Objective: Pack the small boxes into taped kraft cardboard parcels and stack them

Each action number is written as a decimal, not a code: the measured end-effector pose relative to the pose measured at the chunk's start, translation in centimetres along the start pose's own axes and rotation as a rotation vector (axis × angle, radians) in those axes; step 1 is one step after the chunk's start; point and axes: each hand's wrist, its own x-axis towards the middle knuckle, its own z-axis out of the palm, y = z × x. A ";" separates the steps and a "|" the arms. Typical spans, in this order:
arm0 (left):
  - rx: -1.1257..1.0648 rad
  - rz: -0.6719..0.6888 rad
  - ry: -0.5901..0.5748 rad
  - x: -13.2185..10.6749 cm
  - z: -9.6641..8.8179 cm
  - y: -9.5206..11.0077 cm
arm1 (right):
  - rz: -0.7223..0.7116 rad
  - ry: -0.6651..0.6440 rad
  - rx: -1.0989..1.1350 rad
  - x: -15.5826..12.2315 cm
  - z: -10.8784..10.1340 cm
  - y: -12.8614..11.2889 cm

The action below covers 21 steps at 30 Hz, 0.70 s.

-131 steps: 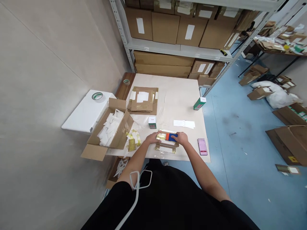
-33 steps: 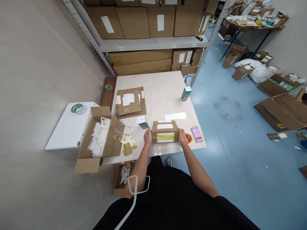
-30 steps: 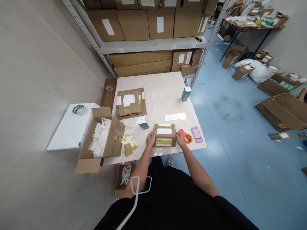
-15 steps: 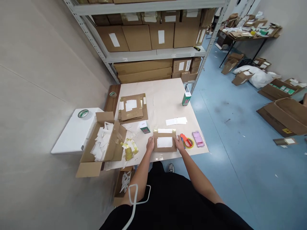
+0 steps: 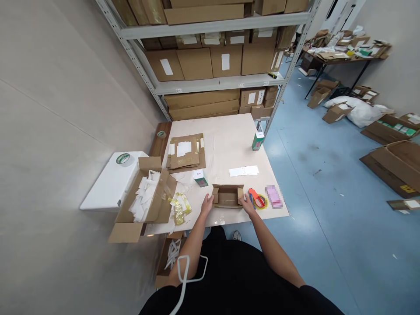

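Note:
A small cardboard box [image 5: 229, 201] is between my hands near the table's front edge, its open side toward me so its bare inside shows. My left hand [image 5: 207, 204] grips its left end; my right hand [image 5: 247, 204] grips its right end. Just right of that hand lie orange-handled scissors [image 5: 257, 197] and a yellow tape roll [image 5: 263, 202]. A small green-and-white carton [image 5: 201, 178] stands beyond my left hand. White paper slips [image 5: 243, 171] lie behind the box.
Flattened cardboard [image 5: 186, 153] is stacked at the table's left. A big open carton [image 5: 154, 197] of white scraps stands at the left edge, by crumpled yellow tape [image 5: 180, 208]. Another green carton [image 5: 257, 141] is at the far right, a pixelated pink item [image 5: 273, 197] nearer. Shelving [image 5: 216, 85] rises behind.
The cardboard box has been turned over between my hands: its labelled, taped face was up before, and now its open inside shows. The camera view has shifted slightly.

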 end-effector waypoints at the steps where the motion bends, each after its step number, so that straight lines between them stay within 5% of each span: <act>1: -0.013 0.000 0.076 -0.1 -0.1 0.5 | -0.001 0.014 -0.019 0.1 0.0 -0.2; 4: -0.024 0.188 0.224 -0.4 -0.2 2.8 | -0.145 0.153 -0.161 0.0 -0.2 -1.1; 8: 0.073 0.475 -0.103 -0.2 0.7 6.3 | -0.465 0.141 -0.435 -0.7 0.2 -3.4; 10: 0.252 0.515 -0.231 -0.1 1.1 7.1 | -0.492 0.065 -0.584 -1.2 0.4 -4.3; 14: 0.561 0.473 -0.211 -0.3 0.3 6.2 | -0.342 0.104 -0.727 -2.0 -0.3 -4.5; 17: 0.619 0.370 -0.178 -0.7 -0.6 4.4 | -0.300 0.165 -0.707 -2.1 -1.4 -3.3; 21: 0.607 0.182 -0.271 -1.0 0.0 2.1 | -0.263 0.124 -0.675 -1.6 -2.2 -1.2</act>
